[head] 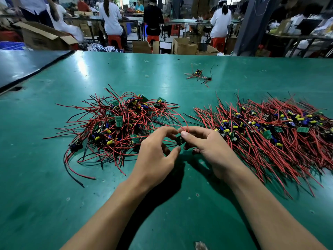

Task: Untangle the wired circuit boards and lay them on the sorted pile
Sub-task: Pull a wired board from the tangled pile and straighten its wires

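Mid-table view. My right hand [207, 147] pinches one small circuit board [180, 140] under the thumb, between the tangled heap [115, 123] on the left and the sorted pile [270, 130] on the right. My left hand [155, 152] curves forefinger and thumb about the same board; whether it grips the board or its red lead [169, 125] I cannot tell. I judge the board light, rigid and fragile at its solder joints, and the leads limp and prone to snagging. Best hold: the board's bare edges, not the capacitors, drawing the leads free slowly.
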Demonstrator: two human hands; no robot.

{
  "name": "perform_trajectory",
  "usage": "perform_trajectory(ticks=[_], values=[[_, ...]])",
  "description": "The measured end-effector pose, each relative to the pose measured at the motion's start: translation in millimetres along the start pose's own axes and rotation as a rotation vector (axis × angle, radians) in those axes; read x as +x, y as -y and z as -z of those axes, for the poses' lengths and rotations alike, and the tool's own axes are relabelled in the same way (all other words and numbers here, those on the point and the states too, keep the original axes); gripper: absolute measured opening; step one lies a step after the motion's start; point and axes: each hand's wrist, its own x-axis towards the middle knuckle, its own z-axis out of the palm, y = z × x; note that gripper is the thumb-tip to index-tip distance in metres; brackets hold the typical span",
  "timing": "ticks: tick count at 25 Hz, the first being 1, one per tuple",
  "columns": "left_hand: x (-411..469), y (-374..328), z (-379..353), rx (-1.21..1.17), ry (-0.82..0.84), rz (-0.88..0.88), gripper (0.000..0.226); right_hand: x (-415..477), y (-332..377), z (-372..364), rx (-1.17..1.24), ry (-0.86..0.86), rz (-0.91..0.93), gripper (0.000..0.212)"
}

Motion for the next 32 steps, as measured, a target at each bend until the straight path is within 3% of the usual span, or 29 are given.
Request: perform_trajectory(ticks=[2,5,8,13,16,18,21,24,29,32], values=[[0.1,-0.8,-0.9,0.047,-0.011,-0.04,0.032,-1.8,3.5,0.0,0.057,0.012,0.044,0.017],[-0.3,-9.7,-2.6,0.085,-0.067,-0.089,0.025,-3.4,11.2,1.4,0.321,0.105,-0.07,0.028],[-3.3,-23.2,-4.0,-0.073,-0.068,-0.038,0.021,-4.1,16.0,6.2,0.452,0.22,-0.117,0.028],[3.1,-38.6,2.3,-0.736,0.138,0.319,0.021,-4.2,22.0,10.1,0.61,0.184,-0.003,0.012],[10.0,-34.7,11.0,-0.943,0.262,0.579,0.023,-1.3,17.7,8.7,0.443,0.128,0.093,0.013],[10.9,-28.3,12.5,-0.919,0.309,0.666,0.021,-0.7,14.5,7.7,0.272,0.1,0.128,0.015],[8.6,-17.9,7.5,-0.762,0.299,0.637,0.026,-3.1,11.2,6.1,0.101,0.103,0.118,0.021],[6.8,-10.0,4.4,-0.704,0.265,0.585,0.026,-3.3,7.5,5.0,0.051,0.074,0.072,0.026],[4.5,-5.9,3.1,-0.487,0.339,0.478,0.009,-0.4,2.1,6.7,-0.018,-0.03,-0.033,0.031],[4.9,-6.6,-0.3,-0.465,0.315,0.493,0.008,1.6,-1.3,6.5,-0.018,-0.039,-0.033,0.033]])
